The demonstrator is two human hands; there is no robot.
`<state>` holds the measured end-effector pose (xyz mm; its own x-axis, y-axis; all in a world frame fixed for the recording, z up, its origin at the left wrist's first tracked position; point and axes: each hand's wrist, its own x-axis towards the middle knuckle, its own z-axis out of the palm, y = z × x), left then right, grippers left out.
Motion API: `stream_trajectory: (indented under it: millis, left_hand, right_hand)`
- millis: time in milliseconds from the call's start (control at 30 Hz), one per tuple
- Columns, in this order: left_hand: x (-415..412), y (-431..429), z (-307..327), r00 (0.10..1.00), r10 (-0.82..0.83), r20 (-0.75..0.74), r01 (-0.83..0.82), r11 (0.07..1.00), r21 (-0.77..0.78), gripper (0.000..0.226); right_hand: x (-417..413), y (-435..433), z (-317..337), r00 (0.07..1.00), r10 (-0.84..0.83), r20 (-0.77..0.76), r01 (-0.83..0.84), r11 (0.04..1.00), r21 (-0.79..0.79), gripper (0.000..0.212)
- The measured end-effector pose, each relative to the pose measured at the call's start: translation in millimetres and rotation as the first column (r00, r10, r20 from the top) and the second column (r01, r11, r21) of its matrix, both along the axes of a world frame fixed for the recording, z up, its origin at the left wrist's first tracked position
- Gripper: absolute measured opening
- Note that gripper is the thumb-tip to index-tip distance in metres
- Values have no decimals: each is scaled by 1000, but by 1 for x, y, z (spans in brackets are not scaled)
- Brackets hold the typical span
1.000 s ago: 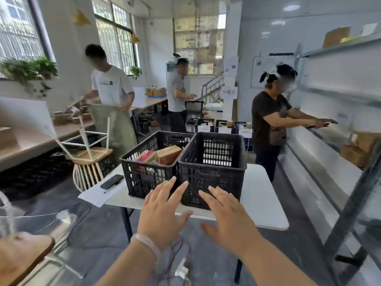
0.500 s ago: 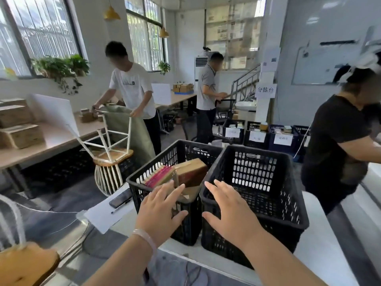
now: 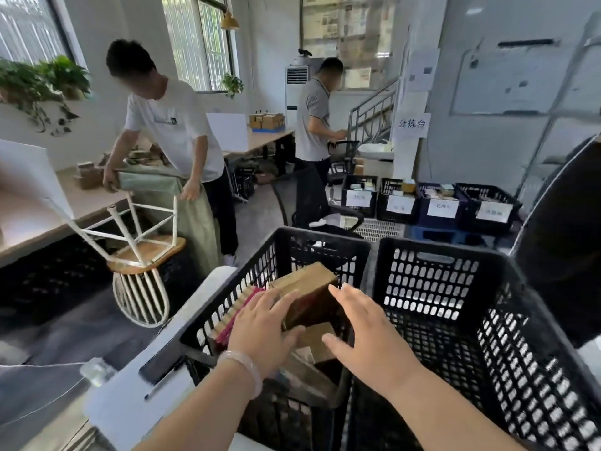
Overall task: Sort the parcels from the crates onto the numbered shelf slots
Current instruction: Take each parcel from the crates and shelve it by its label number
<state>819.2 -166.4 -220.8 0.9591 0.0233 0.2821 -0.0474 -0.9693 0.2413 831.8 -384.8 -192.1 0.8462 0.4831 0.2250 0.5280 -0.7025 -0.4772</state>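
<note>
Two black plastic crates stand side by side on a white table (image 3: 136, 405). The left crate (image 3: 292, 245) holds several parcels: a brown cardboard box (image 3: 309, 294) standing tilted, a pink-edged packet (image 3: 240, 307) and smaller boxes underneath. The right crate (image 3: 487, 307) looks empty where I can see into it. My left hand (image 3: 260, 333) reaches into the left crate with spread fingers at the brown box's left side. My right hand (image 3: 367, 336) hovers open over the box's right side, above the wall between the crates.
A dark phone (image 3: 162, 366) and a pen lie on paper at the table's left. An overturned white chair (image 3: 143, 255) sits left of the table. Labelled bins (image 3: 442, 206) line the floor behind. Two people work at the left desks; a dark-clothed person (image 3: 566, 249) stands close at right.
I have stepped closer and now look down into the crates. Both hands have moved forward from the crates' near edge into the left crate, either side of the brown box.
</note>
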Motion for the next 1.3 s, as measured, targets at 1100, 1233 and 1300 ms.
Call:
stream_trajectory:
  millis: [1100, 1233, 1300]
  left_hand:
    - [280, 74, -111, 836, -218, -504, 17, 928, -373, 77]
    - [261, 68, -90, 873, -231, -429, 28, 902, -430, 93]
    - [252, 65, -75, 884, -232, -406, 27, 892, -451, 107]
  right_hand:
    - [214, 142, -149, 395, -318, -862, 792, 593, 144, 58]
    - [200, 138, -115, 511, -310, -802, 794, 528, 302, 51]
    - [191, 138, -98, 588, -285, -757, 748, 548, 375, 51]
